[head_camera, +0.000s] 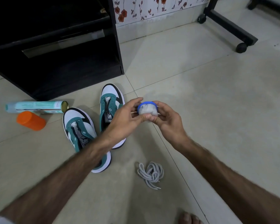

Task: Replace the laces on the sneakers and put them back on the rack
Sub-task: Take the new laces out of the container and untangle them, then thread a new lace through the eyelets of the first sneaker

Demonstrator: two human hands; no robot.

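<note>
Both hands (145, 120) around, apparently, bundled laces (147, 110)

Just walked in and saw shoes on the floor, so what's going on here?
A person holds a small bundle of white laces, banded in blue, between the left hand and right hand. Two green-and-white sneakers sit unlaced on the tiled floor by a dark rack. A loose grey lace pile lies nearer the person.
</note>
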